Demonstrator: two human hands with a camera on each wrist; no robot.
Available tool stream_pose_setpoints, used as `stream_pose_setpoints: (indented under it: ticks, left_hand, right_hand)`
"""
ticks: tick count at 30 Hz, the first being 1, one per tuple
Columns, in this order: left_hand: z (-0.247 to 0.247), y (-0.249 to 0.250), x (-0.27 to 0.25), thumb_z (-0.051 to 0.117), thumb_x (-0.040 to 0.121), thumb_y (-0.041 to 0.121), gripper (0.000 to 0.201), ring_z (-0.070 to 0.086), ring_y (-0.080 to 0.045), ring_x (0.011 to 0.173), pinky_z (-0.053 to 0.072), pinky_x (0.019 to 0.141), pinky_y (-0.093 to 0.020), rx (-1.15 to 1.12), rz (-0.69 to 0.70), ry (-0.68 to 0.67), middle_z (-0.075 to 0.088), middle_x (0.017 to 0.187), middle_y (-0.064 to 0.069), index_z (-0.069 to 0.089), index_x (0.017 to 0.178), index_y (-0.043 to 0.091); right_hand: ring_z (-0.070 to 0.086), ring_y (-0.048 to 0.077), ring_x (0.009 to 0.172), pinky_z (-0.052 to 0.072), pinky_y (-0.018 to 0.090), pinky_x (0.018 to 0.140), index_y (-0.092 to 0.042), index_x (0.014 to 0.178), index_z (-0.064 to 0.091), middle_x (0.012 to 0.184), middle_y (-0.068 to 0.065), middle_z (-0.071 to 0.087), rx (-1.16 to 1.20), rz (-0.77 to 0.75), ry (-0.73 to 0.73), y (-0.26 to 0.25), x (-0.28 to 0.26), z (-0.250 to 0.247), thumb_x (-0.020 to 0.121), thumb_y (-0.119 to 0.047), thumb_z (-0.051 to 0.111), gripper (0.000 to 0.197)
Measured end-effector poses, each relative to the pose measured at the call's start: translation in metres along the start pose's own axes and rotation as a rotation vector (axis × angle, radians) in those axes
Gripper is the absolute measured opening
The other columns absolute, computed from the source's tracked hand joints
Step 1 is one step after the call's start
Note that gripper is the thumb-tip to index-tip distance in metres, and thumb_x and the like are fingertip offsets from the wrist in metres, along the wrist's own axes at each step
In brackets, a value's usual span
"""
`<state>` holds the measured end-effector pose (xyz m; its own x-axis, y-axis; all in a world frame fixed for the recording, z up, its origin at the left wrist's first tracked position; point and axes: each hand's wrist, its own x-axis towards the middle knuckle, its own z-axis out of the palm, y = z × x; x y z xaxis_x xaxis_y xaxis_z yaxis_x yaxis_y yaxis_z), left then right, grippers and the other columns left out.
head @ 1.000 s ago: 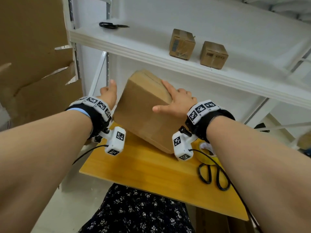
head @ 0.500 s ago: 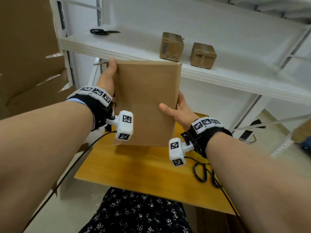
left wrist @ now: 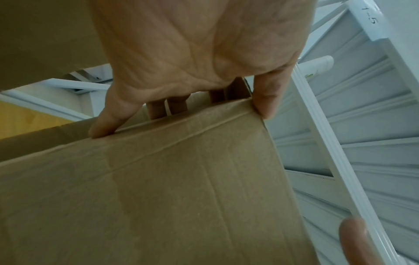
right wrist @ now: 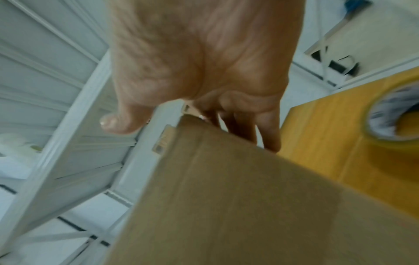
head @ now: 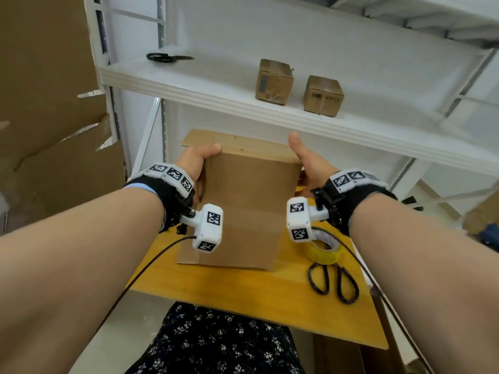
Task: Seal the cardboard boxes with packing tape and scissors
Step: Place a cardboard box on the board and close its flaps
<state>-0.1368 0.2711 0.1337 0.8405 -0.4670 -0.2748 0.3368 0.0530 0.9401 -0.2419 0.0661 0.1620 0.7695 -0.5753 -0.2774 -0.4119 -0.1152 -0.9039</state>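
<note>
box: plain brown cardboard box (head: 243, 209), standing tall on the yellow wooden table (head: 243, 292), far end against the white shelf unit; a flap sticks up at its far top edge
left hand: left hand (head: 195, 163) on the box's upper left side; thumb on the near face at the top corner, fingers (left wrist: 156, 111) curled over the top edge and down behind it, gripping
right hand: right hand (head: 310, 163) on the upper right side; thumb raised clear of the cardboard, fingers (right wrist: 267, 132) straight and close together, pressed flat along the right face
tape: roll of yellow packing tape (head: 324, 249) flat on the table, just right of the box, partly behind the right wrist camera
scissors: black-handled scissors (head: 334, 282) on the table just in front of the tape, handles toward the person
shelf: white metal shelf (head: 216, 90) above the table, with two small brown cardboard boxes (head: 274, 82) side by side and a second pair of black scissors (head: 167, 57) far left
left side: large sheets of brown cardboard (head: 48, 103) leaning beside the shelf frame
</note>
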Motion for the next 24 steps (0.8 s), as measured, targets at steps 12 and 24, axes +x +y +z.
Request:
stream_pose_setpoints:
  ticks: [12, 24]
  left_hand:
    - [-0.012, -0.022, -0.001, 0.072, 0.061, 0.073, 0.084, 0.054, -0.031, 0.122, 0.037, 0.099, -0.066, 0.058, -0.039, -0.169, 0.061, 0.132, -0.002, 0.056, 0.131, 0.028]
    - [-0.048, -0.063, 0.030, 0.041, 0.026, 0.105, 0.136, 0.062, -0.036, 0.111, 0.044, 0.100, -0.056, -0.009, -0.112, 0.093, 0.066, 0.121, -0.014, 0.063, 0.122, 0.011]
  right_hand:
    - [0.057, 0.022, 0.071, 0.042, 0.031, 0.061, -0.008, 0.110, 0.057, 0.084, 0.005, 0.059, -0.440, -0.024, 0.268, -0.021, -0.006, 0.004, 0.091, -0.053, 0.060, 0.049]
    - [0.060, 0.028, 0.087, 0.044, 0.035, 0.078, -0.009, 0.111, 0.057, 0.102, 0.010, 0.058, -0.512, -0.023, 0.277, -0.025, -0.010, 0.010, 0.096, -0.051, 0.054, 0.045]
